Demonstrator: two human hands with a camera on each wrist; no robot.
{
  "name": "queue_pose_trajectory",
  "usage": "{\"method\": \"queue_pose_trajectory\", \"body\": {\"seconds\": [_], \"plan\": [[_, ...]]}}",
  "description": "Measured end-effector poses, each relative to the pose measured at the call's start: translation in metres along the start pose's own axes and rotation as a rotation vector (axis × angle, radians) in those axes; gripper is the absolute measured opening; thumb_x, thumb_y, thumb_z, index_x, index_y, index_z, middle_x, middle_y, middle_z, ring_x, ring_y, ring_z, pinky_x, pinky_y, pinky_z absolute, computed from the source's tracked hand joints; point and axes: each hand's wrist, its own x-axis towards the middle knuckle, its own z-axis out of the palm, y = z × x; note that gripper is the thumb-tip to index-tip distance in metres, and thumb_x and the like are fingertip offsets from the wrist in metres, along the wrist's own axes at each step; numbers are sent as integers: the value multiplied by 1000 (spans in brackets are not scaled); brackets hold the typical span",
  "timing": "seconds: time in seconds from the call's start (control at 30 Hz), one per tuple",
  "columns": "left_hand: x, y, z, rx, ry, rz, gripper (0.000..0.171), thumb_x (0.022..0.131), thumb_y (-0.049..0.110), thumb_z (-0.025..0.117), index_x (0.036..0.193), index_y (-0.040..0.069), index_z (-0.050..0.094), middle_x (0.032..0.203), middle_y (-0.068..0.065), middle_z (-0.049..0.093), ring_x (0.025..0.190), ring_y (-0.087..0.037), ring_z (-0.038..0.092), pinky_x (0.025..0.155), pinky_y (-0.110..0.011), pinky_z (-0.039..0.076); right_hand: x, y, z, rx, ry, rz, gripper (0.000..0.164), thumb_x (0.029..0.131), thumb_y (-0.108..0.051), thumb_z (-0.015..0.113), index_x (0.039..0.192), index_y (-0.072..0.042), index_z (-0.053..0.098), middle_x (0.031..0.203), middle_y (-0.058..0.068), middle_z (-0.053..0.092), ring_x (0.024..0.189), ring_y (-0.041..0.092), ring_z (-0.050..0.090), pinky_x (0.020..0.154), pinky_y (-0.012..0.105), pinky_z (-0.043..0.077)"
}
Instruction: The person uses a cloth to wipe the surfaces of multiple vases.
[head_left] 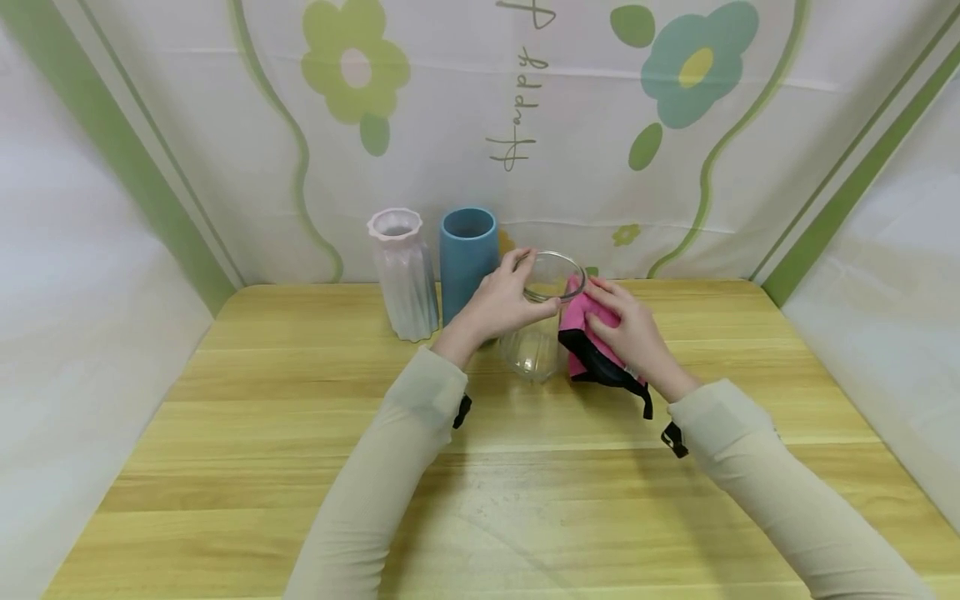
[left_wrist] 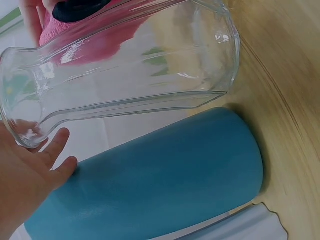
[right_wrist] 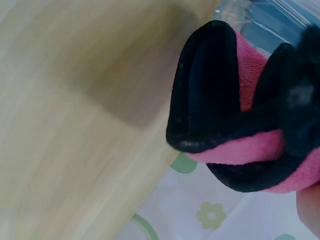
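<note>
A clear glass vase (head_left: 531, 357) with a flared rim stands upright on the table. My left hand (head_left: 501, 302) grips it around the neck, thumb on the near side and fingers on the far side of the rim. In my right hand (head_left: 628, 329) is a bunched pink cloth (head_left: 581, 315) with black edging and a hanging black strap. The cloth lies against the right side of the vase and shows pink through the glass in the left wrist view. From the right wrist view, the black-trimmed edge (right_wrist: 205, 145) folds open, and only a bit of the hand shows.
Close to the left of the glass vase stands a blue cylindrical vase (head_left: 468, 250), partly behind my left hand. Further left is a pink-and-white ribbed vase (head_left: 405, 283). A flower-printed curtain (head_left: 450, 100) hangs behind the wooden table (head_left: 300, 467).
</note>
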Motion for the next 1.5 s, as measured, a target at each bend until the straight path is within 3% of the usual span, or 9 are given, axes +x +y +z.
{"method": "queue_pose_trajectory", "body": {"seconds": [0.27, 0.63, 0.77, 1.1, 1.17, 1.27, 1.33, 1.4, 1.5], "plan": [[0, -1, 1, 45, 6, 0, 92, 87, 61, 52, 155, 15, 12, 161, -3, 12, 142, -33, 30, 115, -50, 29, -6, 12, 10, -32, -38, -13, 45, 89, -3, 60, 134, -1, 54, 142, 25, 47, 131, 46, 43, 107, 57, 37], [-1, 2, 5, 50, 58, -5, 95, 85, 67, 52, 155, 15, 14, 158, -4, 14, 140, -26, 30, 110, -47, 38, -17, 30, 19, -91, -163, -2, 50, 87, -1, 60, 137, -4, 52, 141, 24, 48, 130, 44, 44, 106, 56, 38], [-1, 3, 4, 71, 50, 4, 93, 87, 64, 52, 154, 13, 15, 159, -6, 17, 139, -30, 34, 112, -48, 34, -16, 27, 19, -70, -128, -31, 50, 87, 0, 61, 135, -4, 53, 140, 23, 50, 129, 43, 46, 105, 55, 39], [1, 3, 0, 38, -5, 7, 85, 89, 51, 52, 154, 12, 15, 161, -6, 13, 138, -40, 36, 110, -54, 36, -8, 10, 9, -16, 70, -110, 40, 87, 2, 63, 127, 0, 60, 139, 23, 51, 124, 44, 52, 99, 53, 45], [0, 3, 0, 26, -6, 4, 85, 89, 51, 52, 154, 12, 14, 161, -6, 13, 137, -40, 36, 110, -54, 36, -7, 8, 8, 1, 116, -141, 38, 86, 4, 64, 124, 1, 62, 138, 21, 52, 123, 42, 53, 102, 35, 46], [1, 2, 2, 25, -3, 8, 86, 88, 51, 51, 155, 13, 13, 161, -5, 12, 139, -38, 35, 110, -53, 35, -7, 7, 7, 12, 149, -166, 37, 85, 5, 64, 122, 2, 63, 137, 20, 54, 123, 40, 54, 102, 32, 46], [0, 1, 3, 27, 5, 14, 87, 88, 53, 51, 155, 13, 12, 161, -5, 12, 140, -37, 34, 112, -53, 34, -7, 6, 7, 15, 146, -160, 38, 85, 5, 64, 122, 3, 63, 137, 19, 54, 124, 40, 53, 102, 33, 45], [0, 1, 4, 29, 6, 10, 90, 88, 57, 52, 155, 14, 10, 162, -5, 10, 142, -35, 30, 113, -53, 31, -8, 5, 8, 21, 127, -132, 38, 86, 5, 63, 123, 3, 62, 137, 20, 53, 126, 40, 51, 100, 50, 43], [0, 1, 5, 16, 11, -10, 95, 86, 63, 52, 155, 17, 6, 162, -4, 4, 145, -34, 24, 114, -53, 30, -8, 7, 12, 40, 105, -99, 39, 87, 4, 61, 125, 3, 60, 137, 23, 53, 128, 41, 49, 102, 52, 42]]}}
